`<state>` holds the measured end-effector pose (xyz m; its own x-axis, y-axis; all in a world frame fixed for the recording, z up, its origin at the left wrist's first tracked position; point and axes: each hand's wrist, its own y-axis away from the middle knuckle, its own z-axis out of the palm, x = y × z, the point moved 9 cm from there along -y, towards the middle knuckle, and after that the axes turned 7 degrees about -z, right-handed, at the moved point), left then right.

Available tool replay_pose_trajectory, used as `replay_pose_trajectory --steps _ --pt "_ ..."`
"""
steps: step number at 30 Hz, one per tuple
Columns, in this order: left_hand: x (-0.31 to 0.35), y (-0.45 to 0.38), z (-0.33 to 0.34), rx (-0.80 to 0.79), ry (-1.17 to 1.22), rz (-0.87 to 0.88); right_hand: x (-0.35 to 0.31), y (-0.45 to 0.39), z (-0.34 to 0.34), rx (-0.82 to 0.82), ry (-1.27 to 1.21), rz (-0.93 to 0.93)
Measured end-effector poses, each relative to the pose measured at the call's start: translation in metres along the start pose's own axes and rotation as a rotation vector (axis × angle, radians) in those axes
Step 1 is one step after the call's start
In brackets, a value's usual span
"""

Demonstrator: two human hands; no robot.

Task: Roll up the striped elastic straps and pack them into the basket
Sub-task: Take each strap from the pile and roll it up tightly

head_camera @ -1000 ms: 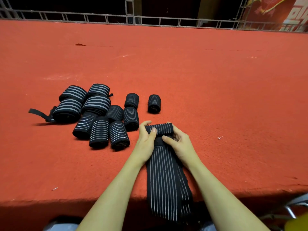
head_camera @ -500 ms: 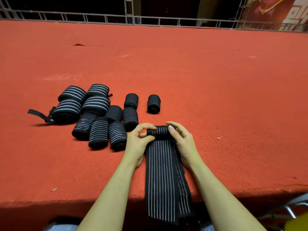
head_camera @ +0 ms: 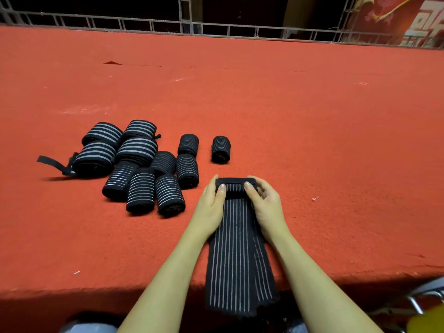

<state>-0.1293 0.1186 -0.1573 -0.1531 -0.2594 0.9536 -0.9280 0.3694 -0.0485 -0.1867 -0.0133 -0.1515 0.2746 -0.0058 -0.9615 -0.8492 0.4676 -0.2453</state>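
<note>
Red felt-covered surface [head_camera: 288, 121]; metal truss railing [head_camera: 216, 26] along its far edge, darkness beyond. Left hand [head_camera: 211, 207] and right hand [head_camera: 266, 207] grip the striped strap's [head_camera: 236, 248] rolled end; its tail overhangs the near edge. Finished rolls [head_camera: 141, 164] clustered left.

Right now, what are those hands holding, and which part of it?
Both hands, left and right, grip the striped strap at its rolled-up far end, one at each side of the roll.
</note>
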Motion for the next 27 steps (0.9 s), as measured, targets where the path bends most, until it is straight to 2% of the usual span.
replay_pose_trajectory --steps 4,9,12,15,17,22,27 --pt "-0.001 0.002 0.002 -0.021 0.058 -0.023 0.001 0.001 0.014 -0.141 0.191 0.003" --pt "0.000 0.001 -0.013 0.053 0.229 0.005 0.004 0.001 0.019 -0.235 0.340 -0.028" --pt "0.001 0.005 -0.020 0.082 0.276 0.037 0.002 0.002 0.017 -0.187 0.353 -0.051" --pt "0.004 0.007 -0.026 0.120 0.308 0.043 -0.007 0.005 0.004 -0.024 0.426 -0.112" --pt "0.005 0.008 -0.027 0.128 0.305 0.034 -0.009 0.010 -0.002 0.028 0.520 -0.099" --pt "0.007 0.008 -0.026 0.084 0.271 0.009 -0.004 0.024 -0.002 -0.078 0.922 0.049" --pt "0.020 0.007 -0.032 0.032 0.230 0.001 -0.005 0.030 -0.004 -0.055 1.037 0.161"
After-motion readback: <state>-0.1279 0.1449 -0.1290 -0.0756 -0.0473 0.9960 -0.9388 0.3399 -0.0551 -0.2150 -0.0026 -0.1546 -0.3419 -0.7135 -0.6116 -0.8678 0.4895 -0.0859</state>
